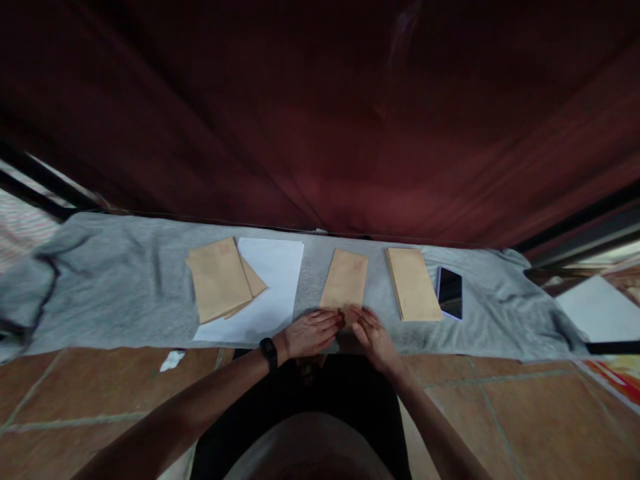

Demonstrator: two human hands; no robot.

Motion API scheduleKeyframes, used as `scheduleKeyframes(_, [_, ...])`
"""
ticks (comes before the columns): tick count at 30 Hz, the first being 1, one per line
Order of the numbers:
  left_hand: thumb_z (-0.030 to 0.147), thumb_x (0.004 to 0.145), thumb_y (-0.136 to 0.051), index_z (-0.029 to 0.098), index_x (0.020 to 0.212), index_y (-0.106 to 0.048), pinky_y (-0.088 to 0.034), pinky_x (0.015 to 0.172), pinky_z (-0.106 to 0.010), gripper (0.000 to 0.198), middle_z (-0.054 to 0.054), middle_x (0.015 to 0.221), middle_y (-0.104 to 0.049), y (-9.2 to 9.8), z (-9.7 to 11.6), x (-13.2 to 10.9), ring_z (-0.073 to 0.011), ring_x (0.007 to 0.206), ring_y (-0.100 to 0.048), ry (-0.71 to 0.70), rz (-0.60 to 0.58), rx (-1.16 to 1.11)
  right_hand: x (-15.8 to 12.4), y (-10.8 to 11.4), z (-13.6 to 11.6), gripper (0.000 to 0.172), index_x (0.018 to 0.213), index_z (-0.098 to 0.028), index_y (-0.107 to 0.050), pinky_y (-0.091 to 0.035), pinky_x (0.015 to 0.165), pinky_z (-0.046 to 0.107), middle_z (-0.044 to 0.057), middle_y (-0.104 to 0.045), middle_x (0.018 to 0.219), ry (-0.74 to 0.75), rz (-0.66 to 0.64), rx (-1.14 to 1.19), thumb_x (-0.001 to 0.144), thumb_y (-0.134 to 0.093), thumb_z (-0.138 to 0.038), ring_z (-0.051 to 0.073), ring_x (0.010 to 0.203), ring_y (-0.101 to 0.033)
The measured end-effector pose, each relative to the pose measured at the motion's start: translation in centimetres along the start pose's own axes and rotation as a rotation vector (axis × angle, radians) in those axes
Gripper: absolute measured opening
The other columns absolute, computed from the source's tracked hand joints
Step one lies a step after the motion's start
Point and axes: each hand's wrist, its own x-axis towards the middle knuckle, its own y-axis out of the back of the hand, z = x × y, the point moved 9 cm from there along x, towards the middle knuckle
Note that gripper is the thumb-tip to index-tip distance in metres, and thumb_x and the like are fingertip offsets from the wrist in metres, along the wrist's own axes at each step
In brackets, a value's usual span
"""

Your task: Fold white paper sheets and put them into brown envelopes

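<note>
A brown paper envelope (345, 277) lies on the grey cloth straight in front of me, its near end under my fingers. My left hand (313, 331) rests on the near left part of this envelope, fingers stretched out flat and side by side. On the near right part, my right hand (374, 337) presses with its fingers extended and its thumb apart from them. The fingertips of both hands almost meet over the envelope's near edge. What lies beneath the fingers is hidden.
Several brown envelopes (220, 280) overlap white paper sheets (280, 283) at left. Right of the hands lie a stack of envelopes (413, 283) and a phone (450, 293). Grey cloth (130, 287) covers the narrow surface; a dark red hanging cloth (320, 133) stands behind it.
</note>
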Motion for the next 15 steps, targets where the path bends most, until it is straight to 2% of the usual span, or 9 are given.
scheduleKeyframes(5, [0.027, 0.102, -0.042, 0.018, 0.143, -0.051, -0.038, 0.118, -0.038, 0.043, -0.01, 0.148, -0.056, 0.1, 0.0, -0.1, -0.0214, 0.139, -0.049, 0.004, -0.008, 0.019, 6.3, 0.6, 2.9, 0.051, 0.154, -0.022, -0.04, -0.036, 0.12, 0.049, 0.009, -0.046, 0.155, -0.038, 0.089, -0.085, 0.107, -0.029, -0.037, 0.022, 0.146, -0.04])
scheduleKeyframes(9, [0.027, 0.102, -0.042, 0.019, 0.14, -0.054, -0.04, 0.116, -0.038, 0.04, -0.009, 0.149, -0.055, 0.1, 0.0, -0.1, -0.0218, 0.139, -0.049, -0.003, -0.018, 0.035, 11.1, -0.6, 4.6, 0.051, 0.152, -0.019, -0.043, -0.032, 0.121, 0.046, 0.009, -0.044, 0.156, -0.067, 0.06, -0.178, 0.106, -0.028, -0.037, 0.022, 0.148, -0.036])
scheduleKeyframes(12, [0.027, 0.102, -0.044, 0.018, 0.138, -0.055, -0.041, 0.116, -0.038, 0.039, -0.009, 0.147, -0.056, 0.3, 0.1, -0.1, -0.0222, 0.138, -0.05, -0.014, -0.016, 0.036, 13.4, -1.3, 5.6, 0.051, 0.15, -0.016, -0.046, -0.029, 0.122, 0.047, 0.011, -0.045, 0.156, -0.096, 0.05, -0.233, 0.106, -0.029, -0.037, 0.022, 0.147, -0.037])
scheduleKeyframes(15, [0.027, 0.102, -0.044, 0.017, 0.137, -0.055, -0.041, 0.115, -0.037, 0.039, -0.009, 0.146, -0.058, 0.5, 0.1, 0.0, -0.0218, 0.137, -0.051, -0.013, -0.004, 0.035, 14.5, -1.7, 6.0, 0.05, 0.15, -0.017, -0.046, -0.028, 0.122, 0.049, 0.012, -0.045, 0.156, -0.097, 0.06, -0.253, 0.106, -0.031, -0.037, 0.023, 0.147, -0.038])
